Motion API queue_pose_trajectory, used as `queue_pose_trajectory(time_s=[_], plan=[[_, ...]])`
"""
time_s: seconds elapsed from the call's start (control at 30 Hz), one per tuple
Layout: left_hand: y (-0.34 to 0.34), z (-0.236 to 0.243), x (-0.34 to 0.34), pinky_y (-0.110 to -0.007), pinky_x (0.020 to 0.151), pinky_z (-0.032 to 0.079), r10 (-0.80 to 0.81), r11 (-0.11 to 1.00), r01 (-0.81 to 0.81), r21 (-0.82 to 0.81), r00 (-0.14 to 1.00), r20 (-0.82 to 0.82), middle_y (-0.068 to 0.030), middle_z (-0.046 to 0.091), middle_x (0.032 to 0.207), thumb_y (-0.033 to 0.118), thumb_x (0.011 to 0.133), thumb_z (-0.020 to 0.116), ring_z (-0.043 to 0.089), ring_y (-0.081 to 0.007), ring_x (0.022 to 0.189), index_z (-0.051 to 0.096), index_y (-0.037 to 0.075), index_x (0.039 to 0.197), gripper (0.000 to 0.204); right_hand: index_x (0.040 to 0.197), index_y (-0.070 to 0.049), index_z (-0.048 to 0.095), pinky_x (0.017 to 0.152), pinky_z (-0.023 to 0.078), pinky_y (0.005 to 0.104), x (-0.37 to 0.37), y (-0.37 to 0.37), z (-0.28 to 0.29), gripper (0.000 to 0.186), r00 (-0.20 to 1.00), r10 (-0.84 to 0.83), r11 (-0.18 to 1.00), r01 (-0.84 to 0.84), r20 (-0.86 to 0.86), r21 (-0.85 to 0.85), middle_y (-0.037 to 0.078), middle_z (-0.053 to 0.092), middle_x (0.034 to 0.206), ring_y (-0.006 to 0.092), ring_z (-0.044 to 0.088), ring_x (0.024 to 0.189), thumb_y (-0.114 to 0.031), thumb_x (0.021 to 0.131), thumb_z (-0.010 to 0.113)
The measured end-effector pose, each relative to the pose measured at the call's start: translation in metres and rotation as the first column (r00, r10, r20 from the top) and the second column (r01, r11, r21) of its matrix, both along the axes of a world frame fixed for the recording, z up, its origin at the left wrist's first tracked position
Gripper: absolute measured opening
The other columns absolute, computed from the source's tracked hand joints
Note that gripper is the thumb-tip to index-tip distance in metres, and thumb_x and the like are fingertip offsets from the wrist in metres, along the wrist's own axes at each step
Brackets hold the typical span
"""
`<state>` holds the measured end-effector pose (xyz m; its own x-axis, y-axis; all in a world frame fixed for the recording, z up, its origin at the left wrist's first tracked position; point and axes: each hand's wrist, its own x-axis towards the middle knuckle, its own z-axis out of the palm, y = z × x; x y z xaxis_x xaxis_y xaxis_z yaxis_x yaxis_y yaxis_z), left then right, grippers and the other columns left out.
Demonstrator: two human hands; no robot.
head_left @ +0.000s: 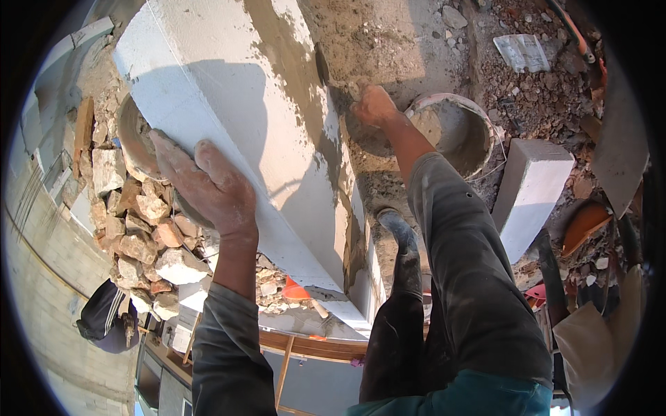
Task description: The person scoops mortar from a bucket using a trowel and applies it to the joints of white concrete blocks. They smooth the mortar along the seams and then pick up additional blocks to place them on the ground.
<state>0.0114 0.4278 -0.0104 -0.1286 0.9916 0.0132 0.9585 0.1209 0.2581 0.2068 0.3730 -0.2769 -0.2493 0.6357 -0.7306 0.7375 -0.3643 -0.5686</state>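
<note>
Hands (211, 184) (375, 107): left flat by block (208, 87), right curled

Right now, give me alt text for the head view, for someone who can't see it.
A person's open left hand is at the left side of a white wall streaked with mortar; their curled right hand is beyond it, near a bucket. Rubble lies left.

A wall (208, 90) runs ahead of me. Left of it lie a rubble heap (139, 243) and one bucket (132, 135), partly behind my left grip (205, 184); right of it, my right grip (376, 107) is beside a second bucket (477, 133), with a loose block (531, 191) farther right.
</note>
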Motion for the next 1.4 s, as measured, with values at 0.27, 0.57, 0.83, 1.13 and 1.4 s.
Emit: queue_pose_trajectory(time_s=[0.27, 0.57, 0.83, 1.13, 1.4], plan=[[0.000, 0.009, 0.001, -0.047, 0.112, 0.028, 0.052, 0.998, -0.054, -0.030, 0.997, -0.049, -0.0330, 0.029, 0.145, 0.030, 0.097, 0.038, 0.034, -0.0443, 0.134, 0.022, -0.011, 0.146, 0.066, 0.124, 0.006, 0.043, 0.087, 0.049, 0.0480, 0.007, -0.013, 0.077, 0.053, 0.996, 0.018, 1.000, -0.018, -0.090, 0.007, 0.029, 0.063, 0.103, 0.0449, 0.059, 0.102, -0.018, 0.082, 0.064], [-0.002, 0.011, 0.000, -0.046, 0.111, 0.030, 0.062, 0.997, -0.063, -0.052, 0.998, -0.032, -0.0323, 0.027, 0.146, 0.029, 0.097, 0.037, 0.034, -0.0436, 0.134, 0.020, -0.009, 0.148, 0.065, 0.110, 0.004, 0.043, 0.077, 0.049, 0.0536, 0.009, -0.046, 0.162, 0.038, 0.985, -0.023, 0.998, 0.032, -0.170, 0.051, 0.028, 0.063, 0.082, 0.0463, 0.063, 0.083, -0.006, 0.077, 0.058], [0.001, 0.001, 0.007, -0.046, 0.112, 0.029, 0.014, 0.999, -0.014, -0.034, 1.000, 0.000, -0.0319, 0.027, 0.146, 0.027, 0.097, 0.038, 0.033, -0.0422, 0.135, 0.020, -0.010, 0.147, 0.065, 0.114, 0.004, 0.043, 0.080, 0.049, 0.0515, -0.006, -0.016, 0.105, 0.046, 0.994, -0.087, 0.989, 0.094, -0.067, 0.112, 0.029, 0.063, 0.088, 0.0467, 0.062, 0.092, -0.009, 0.076, 0.065], [0.004, 0.006, 0.008, -0.045, 0.110, 0.032, 0.032, 0.998, -0.034, -0.044, 0.998, -0.048, -0.0313, 0.030, 0.145, 0.029, 0.096, 0.038, 0.037, -0.0420, 0.133, 0.022, -0.010, 0.146, 0.066, 0.127, 0.001, 0.046, 0.090, 0.051, 0.0434, 0.003, 0.022, 0.084, 0.048, 0.999, 0.045, 0.989, -0.041, 0.019, -0.143, 0.029, 0.062, 0.111, 0.0408, 0.061, 0.108, -0.003, 0.080, 0.057], [0.003, 0.009, 0.000, -0.048, 0.106, 0.036, 0.071, 0.997, -0.073, -0.030, 0.995, -0.065, -0.0323, 0.035, 0.142, 0.028, 0.092, 0.046, 0.041, -0.0457, 0.128, 0.022, -0.009, 0.147, 0.070, 0.120, 0.009, 0.043, 0.093, 0.047, 0.0476, 0.002, -0.029, 0.129, 0.048, 0.976, -0.175, 0.968, 0.146, -0.127, -0.204, 0.034, 0.061, 0.107, 0.0462, 0.058, 0.108, -0.009, 0.078, 0.058]])
